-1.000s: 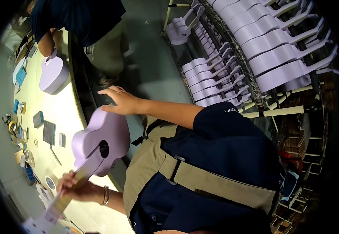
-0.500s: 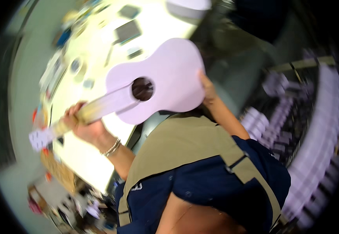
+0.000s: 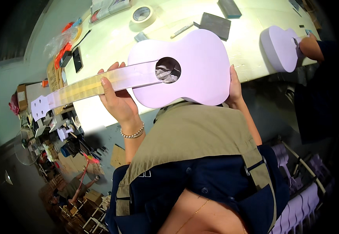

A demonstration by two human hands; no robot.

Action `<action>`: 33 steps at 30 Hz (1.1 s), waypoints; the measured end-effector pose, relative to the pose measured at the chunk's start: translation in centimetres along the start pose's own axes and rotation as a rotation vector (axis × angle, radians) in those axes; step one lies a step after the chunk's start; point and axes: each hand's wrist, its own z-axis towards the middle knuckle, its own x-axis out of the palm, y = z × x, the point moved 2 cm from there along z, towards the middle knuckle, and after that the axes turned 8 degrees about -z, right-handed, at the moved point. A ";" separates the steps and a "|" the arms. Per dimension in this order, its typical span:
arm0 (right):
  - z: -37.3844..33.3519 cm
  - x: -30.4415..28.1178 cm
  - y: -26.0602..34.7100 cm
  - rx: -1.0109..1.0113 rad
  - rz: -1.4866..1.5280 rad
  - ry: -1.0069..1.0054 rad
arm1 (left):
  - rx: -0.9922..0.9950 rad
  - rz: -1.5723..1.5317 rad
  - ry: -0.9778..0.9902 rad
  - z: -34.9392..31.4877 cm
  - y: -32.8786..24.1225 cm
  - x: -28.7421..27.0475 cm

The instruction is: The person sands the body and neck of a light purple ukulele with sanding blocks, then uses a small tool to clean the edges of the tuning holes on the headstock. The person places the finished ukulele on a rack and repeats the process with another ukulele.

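A pale lilac ukulele [image 3: 204, 66] lies nearly level in front of my apron, its front facing up and no strings on it. Yellowish tape [image 3: 84, 89] covers the fingerboard, and crumpled material shows through the round sound hole. Under the neck, close to the body, my left hand [image 3: 119, 104] grips with the thumb on the near side and fingertips showing on the far side. My right hand [image 3: 235, 86] is closed against the rounded bottom end of the body, its other fingers hidden beneath.
On the pale table [image 3: 99, 109] lie a roll of tape [image 3: 142, 15], a marker [image 3: 182, 30], dark sanding pads [image 3: 215, 25] and a phone [image 3: 77, 59]. At the right, another person's hand [image 3: 310, 47] is at a second lilac ukulele [image 3: 275, 48]. Lilac instrument parts [image 3: 298, 204] stand on a rack at lower right.
The view has swung, and the ukulele now sits more level and farther right in it. My left hand is nearer the ukulele's body along the neck. The co-worker's hand has come into view.
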 end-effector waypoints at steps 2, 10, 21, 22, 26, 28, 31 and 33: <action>1.1 0.6 -0.1 0.013 -0.015 0.033 | 0.016 0.003 -0.020 0.4 -0.3 -0.6; 2.9 3.8 -1.7 0.004 0.026 0.041 | 0.078 0.003 -0.035 2.4 -1.6 -2.5; 0.9 6.3 -1.1 0.031 0.037 -0.076 | -0.054 -0.102 -0.039 6.2 0.4 -5.2; 0.7 6.6 -0.9 0.030 0.031 -0.063 | -0.068 -0.114 -0.048 6.5 0.6 -5.7; 0.2 7.1 -0.2 0.030 0.008 -0.058 | -0.112 -0.158 -0.065 7.7 1.3 -6.2; -0.3 7.5 0.3 0.025 -0.030 -0.060 | -0.122 -0.160 -0.076 7.8 1.3 -6.0; -0.6 7.5 0.3 0.028 -0.066 -0.035 | -0.126 -0.158 -0.061 8.1 1.4 -6.5; -0.8 7.9 0.6 0.017 -0.098 -0.002 | -0.138 -0.165 -0.059 8.3 1.4 -6.9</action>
